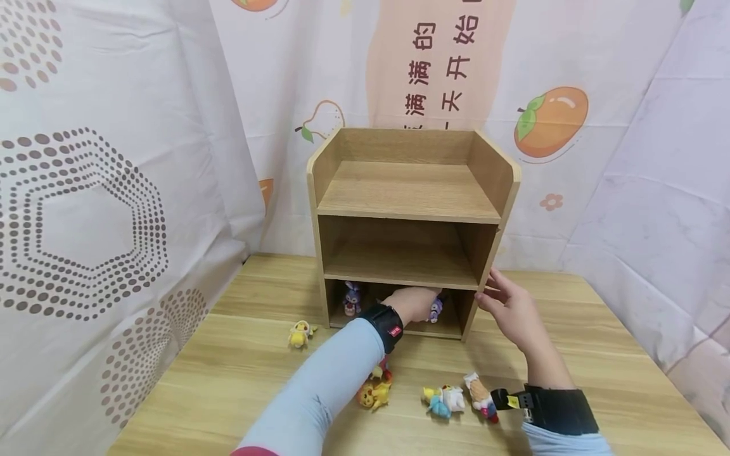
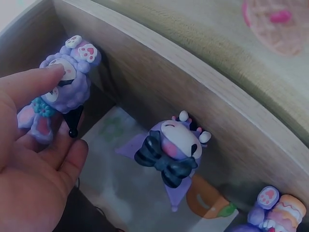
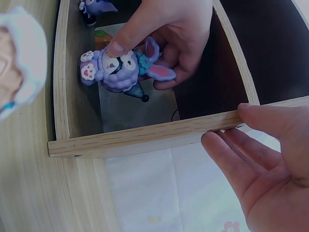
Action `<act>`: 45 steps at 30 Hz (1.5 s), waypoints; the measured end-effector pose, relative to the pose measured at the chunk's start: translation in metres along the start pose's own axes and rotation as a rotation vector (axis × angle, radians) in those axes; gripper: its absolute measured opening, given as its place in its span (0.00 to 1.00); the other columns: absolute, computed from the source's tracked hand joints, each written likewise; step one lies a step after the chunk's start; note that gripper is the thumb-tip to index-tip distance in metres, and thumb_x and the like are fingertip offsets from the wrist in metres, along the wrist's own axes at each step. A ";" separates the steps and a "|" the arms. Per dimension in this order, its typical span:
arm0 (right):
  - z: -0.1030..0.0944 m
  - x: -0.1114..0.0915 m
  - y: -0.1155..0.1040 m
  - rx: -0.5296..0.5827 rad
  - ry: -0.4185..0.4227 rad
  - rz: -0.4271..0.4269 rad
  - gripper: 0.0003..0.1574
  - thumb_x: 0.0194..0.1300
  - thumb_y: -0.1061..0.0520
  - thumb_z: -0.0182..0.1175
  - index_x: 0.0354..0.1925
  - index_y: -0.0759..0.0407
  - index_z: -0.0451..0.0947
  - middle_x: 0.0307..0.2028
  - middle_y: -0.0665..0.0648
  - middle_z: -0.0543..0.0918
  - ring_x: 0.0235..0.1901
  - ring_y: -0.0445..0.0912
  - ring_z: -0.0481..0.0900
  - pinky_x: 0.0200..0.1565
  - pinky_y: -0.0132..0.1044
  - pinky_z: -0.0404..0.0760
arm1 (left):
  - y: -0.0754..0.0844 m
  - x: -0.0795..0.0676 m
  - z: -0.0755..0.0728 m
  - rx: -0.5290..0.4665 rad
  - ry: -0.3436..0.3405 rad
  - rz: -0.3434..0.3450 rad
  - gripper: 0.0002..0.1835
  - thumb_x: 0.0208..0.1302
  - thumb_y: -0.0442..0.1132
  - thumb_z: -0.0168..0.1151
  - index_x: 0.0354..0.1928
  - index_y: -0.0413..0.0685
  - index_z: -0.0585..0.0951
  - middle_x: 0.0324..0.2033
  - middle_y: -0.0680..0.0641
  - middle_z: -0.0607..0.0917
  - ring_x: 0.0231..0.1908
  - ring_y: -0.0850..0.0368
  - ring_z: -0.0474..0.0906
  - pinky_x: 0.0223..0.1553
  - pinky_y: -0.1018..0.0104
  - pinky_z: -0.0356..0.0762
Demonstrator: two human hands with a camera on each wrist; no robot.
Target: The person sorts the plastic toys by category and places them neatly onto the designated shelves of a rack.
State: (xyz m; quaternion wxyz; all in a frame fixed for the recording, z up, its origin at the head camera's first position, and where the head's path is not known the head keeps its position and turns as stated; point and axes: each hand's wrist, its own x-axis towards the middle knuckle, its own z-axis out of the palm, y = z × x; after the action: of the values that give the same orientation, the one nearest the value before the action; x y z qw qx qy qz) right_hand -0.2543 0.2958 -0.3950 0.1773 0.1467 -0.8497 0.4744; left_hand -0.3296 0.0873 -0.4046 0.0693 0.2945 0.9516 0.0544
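In the bottom compartment of a wooden shelf (image 1: 407,218), my left hand (image 1: 416,304) holds a purple figurine (image 2: 67,79) with long pink-lined ears, thumb over its front. The right wrist view shows this figurine's feet (image 3: 88,71) by the shelf board. A purple figurine with a black bow (image 2: 166,157) stands beside it, hidden behind my arm in the head view. Farther left is another purple figurine (image 1: 352,297) with a cake-like piece. My right hand (image 1: 510,310) grips the shelf's right side panel at its front edge, thumb in front and fingers along the outside.
On the wooden table (image 1: 256,373) lie a yellow-and-white figurine (image 1: 299,334), an orange-yellow figurine (image 1: 373,394), a figurine in yellow, blue and white (image 1: 443,400), and a cone-shaped figurine (image 1: 481,396). My left forearm partly covers a red item (image 1: 383,366). Printed cloth hangs behind.
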 end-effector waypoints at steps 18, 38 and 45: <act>-0.001 0.000 0.001 -0.047 0.015 0.003 0.43 0.70 0.66 0.64 0.77 0.61 0.58 0.65 0.73 0.73 0.56 0.64 0.80 0.43 0.25 0.82 | 0.000 0.004 -0.004 -0.087 -0.005 -0.027 0.36 0.69 0.41 0.67 0.76 0.66 0.66 0.72 0.55 0.69 0.48 0.60 0.73 0.39 0.65 0.74; -0.001 0.001 0.000 -0.047 0.007 0.005 0.43 0.70 0.66 0.64 0.77 0.61 0.59 0.64 0.73 0.74 0.56 0.64 0.80 0.43 0.27 0.82 | -0.001 0.005 -0.001 -0.042 -0.001 -0.026 0.33 0.71 0.41 0.64 0.76 0.64 0.67 0.72 0.55 0.68 0.51 0.63 0.72 0.44 0.68 0.73; -0.001 0.000 -0.001 -0.049 0.005 0.007 0.43 0.70 0.66 0.63 0.77 0.61 0.58 0.65 0.73 0.73 0.56 0.64 0.80 0.43 0.29 0.83 | -0.004 0.005 0.000 -0.036 0.030 -0.030 0.36 0.70 0.41 0.65 0.77 0.64 0.65 0.73 0.54 0.67 0.56 0.63 0.71 0.49 0.68 0.73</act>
State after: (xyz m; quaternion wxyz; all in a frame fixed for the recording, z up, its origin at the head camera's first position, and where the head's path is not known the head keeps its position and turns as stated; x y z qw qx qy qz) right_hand -0.2536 0.2966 -0.3939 0.1814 0.1379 -0.8611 0.4545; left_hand -0.3361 0.0869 -0.4060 0.0611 0.2781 0.9557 0.0749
